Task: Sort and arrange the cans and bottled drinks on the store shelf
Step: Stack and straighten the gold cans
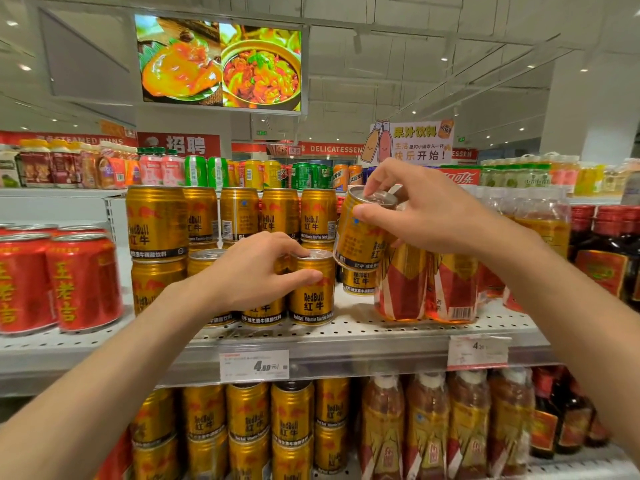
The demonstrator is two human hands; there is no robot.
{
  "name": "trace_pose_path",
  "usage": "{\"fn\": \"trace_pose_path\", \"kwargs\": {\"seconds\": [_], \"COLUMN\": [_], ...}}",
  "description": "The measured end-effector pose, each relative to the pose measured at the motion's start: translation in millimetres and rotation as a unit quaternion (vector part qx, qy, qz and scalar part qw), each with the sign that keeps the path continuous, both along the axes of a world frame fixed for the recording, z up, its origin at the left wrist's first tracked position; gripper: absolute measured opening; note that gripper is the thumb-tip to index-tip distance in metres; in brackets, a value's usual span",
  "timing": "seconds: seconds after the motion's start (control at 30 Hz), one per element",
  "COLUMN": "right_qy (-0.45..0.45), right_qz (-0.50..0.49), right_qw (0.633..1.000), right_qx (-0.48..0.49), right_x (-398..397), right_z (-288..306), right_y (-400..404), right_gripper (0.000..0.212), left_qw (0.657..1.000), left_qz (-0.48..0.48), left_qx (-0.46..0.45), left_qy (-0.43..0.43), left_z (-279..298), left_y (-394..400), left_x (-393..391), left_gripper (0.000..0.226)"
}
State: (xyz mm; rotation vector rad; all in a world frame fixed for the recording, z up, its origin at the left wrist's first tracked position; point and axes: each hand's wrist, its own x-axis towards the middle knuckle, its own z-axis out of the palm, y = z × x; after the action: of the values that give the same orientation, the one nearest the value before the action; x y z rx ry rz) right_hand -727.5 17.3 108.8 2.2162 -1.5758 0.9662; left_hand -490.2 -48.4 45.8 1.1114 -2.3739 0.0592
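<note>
Gold Red Bull cans (239, 216) stand stacked two high on the white perforated shelf (346, 329). My left hand (252, 271) grips the top of a front-row gold can (311, 292), thumb on its side and fingers over the lid. My right hand (426, 213) holds another gold can (363, 233) by its rim, tilted and lifted above the shelf, just right of the stack. A further gold can (358, 282) stands behind and below the lifted one.
Red herbal tea cans (55, 282) fill the shelf's left. Shrink-wrapped bottles (429, 285) and dark red-capped bottles (602, 247) sit to the right. More gold cans (249, 417) and bottles fill the lower shelf. Price tags (254, 365) hang on the shelf edge.
</note>
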Motion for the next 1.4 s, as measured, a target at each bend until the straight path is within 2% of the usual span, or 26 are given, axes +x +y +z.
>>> {"fn": "trace_pose_path", "kwargs": {"seconds": [0.1,0.23,0.43,0.6,0.7,0.97,1.4], "right_qy": [0.062,0.101,0.153,0.202,0.231,0.21,0.224], "right_qz": [-0.013,-0.012,-0.035,-0.052,-0.058,-0.019,-0.115], "right_qw": [0.998,0.995,0.987,0.978,0.971,0.977,0.967], "right_qx": [-0.003,0.012,0.035,0.008,-0.012,0.021,-0.041], "right_x": [1.6,9.2,17.1,19.8,20.4,5.8,19.1], "right_z": [-7.0,-20.5,-33.6,-48.9,-58.6,-66.9,-83.2], "right_y": [1.8,0.4,-1.1,-3.6,-6.8,1.8,-10.2], "right_gripper": [0.036,0.036,0.037,0.038,0.036,0.062,0.061], "left_qw": [1.0,1.0,0.999,0.997,0.995,0.994,0.994], "left_qz": [-0.004,-0.004,-0.007,0.002,0.013,0.022,0.015], "left_qx": [-0.001,-0.006,-0.039,-0.069,-0.082,-0.088,-0.093], "left_qy": [0.002,0.002,-0.021,-0.041,-0.049,-0.062,-0.049], "left_z": [-1.2,-1.7,-5.8,-8.7,-10.0,-13.5,-14.3], "left_y": [-1.1,-3.3,-4.6,-2.3,1.4,1.1,0.5], "left_x": [1.3,1.5,5.0,4.6,2.9,2.9,2.6], "left_gripper": [0.069,0.066,0.08,0.069,0.076,0.084,0.075]}}
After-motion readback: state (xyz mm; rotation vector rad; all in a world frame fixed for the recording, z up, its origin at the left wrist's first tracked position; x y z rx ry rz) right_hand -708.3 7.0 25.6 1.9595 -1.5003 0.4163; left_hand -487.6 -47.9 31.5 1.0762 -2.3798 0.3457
